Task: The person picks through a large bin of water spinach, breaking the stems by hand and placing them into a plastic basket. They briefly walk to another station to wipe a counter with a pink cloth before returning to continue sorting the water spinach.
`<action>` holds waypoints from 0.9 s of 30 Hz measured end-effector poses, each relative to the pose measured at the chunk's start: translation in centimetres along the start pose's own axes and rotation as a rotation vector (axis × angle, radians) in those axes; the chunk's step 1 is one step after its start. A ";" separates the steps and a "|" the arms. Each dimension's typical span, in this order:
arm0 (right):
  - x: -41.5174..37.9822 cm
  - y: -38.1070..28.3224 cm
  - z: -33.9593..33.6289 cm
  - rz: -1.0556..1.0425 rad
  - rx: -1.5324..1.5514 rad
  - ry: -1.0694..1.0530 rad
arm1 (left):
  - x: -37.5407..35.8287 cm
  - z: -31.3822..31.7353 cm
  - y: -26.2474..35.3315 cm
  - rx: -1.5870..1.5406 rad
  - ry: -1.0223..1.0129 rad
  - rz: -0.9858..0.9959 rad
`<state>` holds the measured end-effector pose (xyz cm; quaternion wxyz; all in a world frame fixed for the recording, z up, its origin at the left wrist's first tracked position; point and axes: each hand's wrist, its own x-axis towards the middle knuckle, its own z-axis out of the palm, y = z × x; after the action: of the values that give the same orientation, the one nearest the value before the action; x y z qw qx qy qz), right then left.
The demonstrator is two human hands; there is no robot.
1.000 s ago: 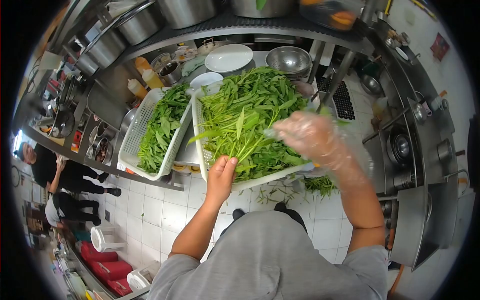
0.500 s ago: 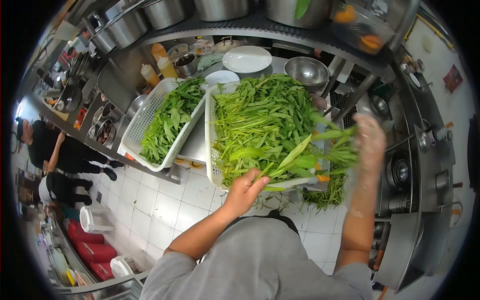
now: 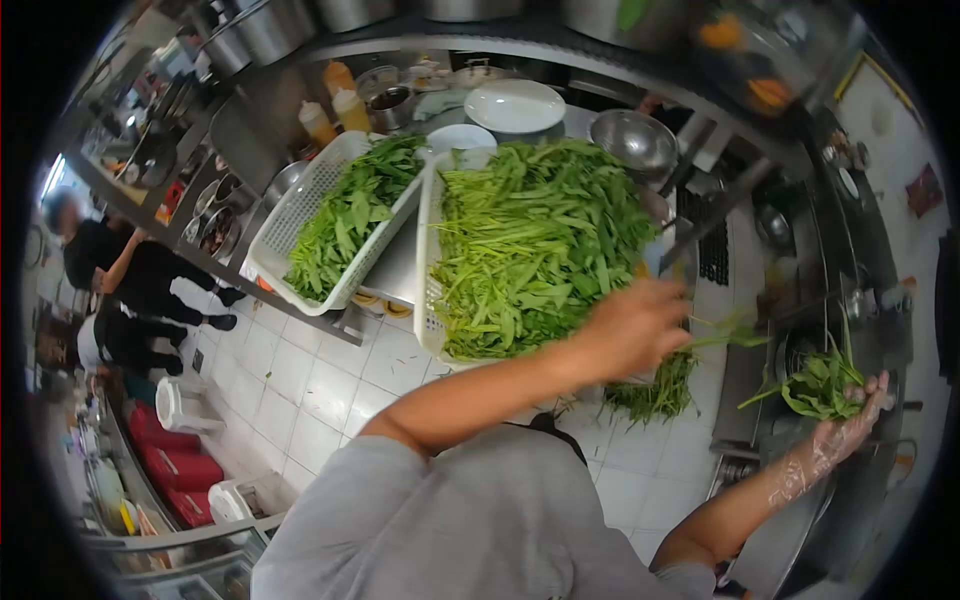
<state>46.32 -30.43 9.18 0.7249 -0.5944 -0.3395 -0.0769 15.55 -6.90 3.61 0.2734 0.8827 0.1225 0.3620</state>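
A large white basket (image 3: pixel 427 300) is heaped with water spinach (image 3: pixel 540 235), stems to the left and leaves to the right. Blurred by motion, my left hand (image 3: pixel 637 325) is over this basket's lower right corner, fingers curled. A leafy stem (image 3: pixel 735 338) trails rightward from its fingertips. Far out to the right, my right hand (image 3: pixel 852 425) wears a clear plastic glove. It holds a small bunch of water spinach (image 3: pixel 818 388) against the palm, with stems poking out leftward and upward. Another white perforated basket (image 3: pixel 272 248) to the left holds more greens (image 3: pixel 350 225).
A pile of cut stems (image 3: pixel 655 388) lies low, beyond my left hand. White plates (image 3: pixel 515 106), a metal colander (image 3: pixel 633 143) and sauce bottles (image 3: pixel 350 110) stand behind the baskets. Overhead runs a shelf of pots. Metal counters line the right. Two people (image 3: pixel 110 255) stand at left.
My left hand has swung right across the basket's front. My right hand has moved from the basket's right side outward and down, carrying a bunch of greens. The view has shifted slightly.
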 end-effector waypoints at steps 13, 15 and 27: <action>0.1 -1.5 6.1 0.397 0.890 -0.006 | 0.0 -0.1 -0.4 -0.383 -0.160 -0.315; 0.1 -1.5 7.0 0.449 0.981 -0.054 | 0.6 3.3 0.2 -0.321 -0.198 -0.123; -0.9 -2.0 6.0 0.410 1.211 -0.044 | 2.0 15.6 3.7 -0.911 -0.572 -0.435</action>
<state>42.15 -25.75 10.65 0.9253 -0.1339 -0.2169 0.2808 28.02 -15.30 -2.32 0.7161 0.6932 0.0542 0.0607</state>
